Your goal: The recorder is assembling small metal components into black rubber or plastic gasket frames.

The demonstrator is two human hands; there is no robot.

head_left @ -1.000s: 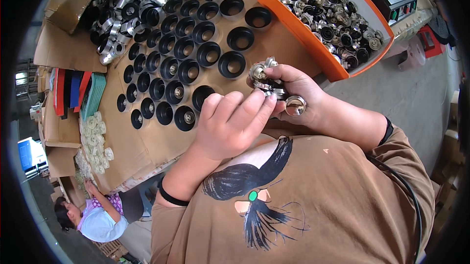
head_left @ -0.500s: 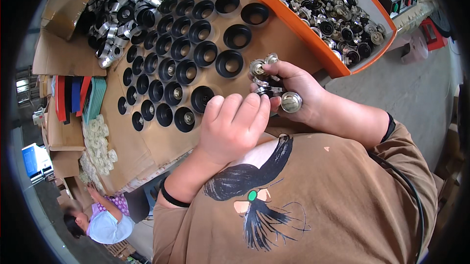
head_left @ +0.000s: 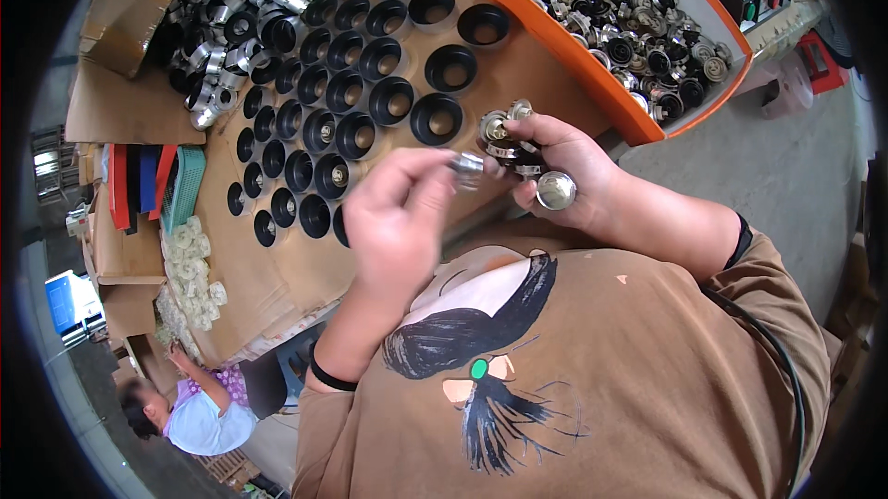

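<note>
My left hand (head_left: 398,212), a little blurred by motion, pinches a small silver round metal fitting (head_left: 467,169) between thumb and fingers. To its right, my right hand (head_left: 583,171) is closed around several similar metal fittings (head_left: 499,129); one with a smooth round silver face (head_left: 556,191) sticks out by the lower fingers. Left of both hands, rows of round black cups (head_left: 356,135) with silvery outsides stand open side up on brown cardboard. Pale metal inserts sit in some of them, such as the cup (head_left: 330,175) near my left hand, which hides part of the nearest row.
An orange-rimmed box (head_left: 610,87) full of loose metal fittings lies at the far right, beside a machine with buttons (head_left: 763,4). Silver and black rings (head_left: 217,55) are heaped at the far left. Clear plastic pieces (head_left: 192,277) and a co-worker (head_left: 208,416) are at the left.
My left hand has drawn away from my right hand toward the left, carrying one silver fitting. The right hand has barely moved and keeps its handful.
</note>
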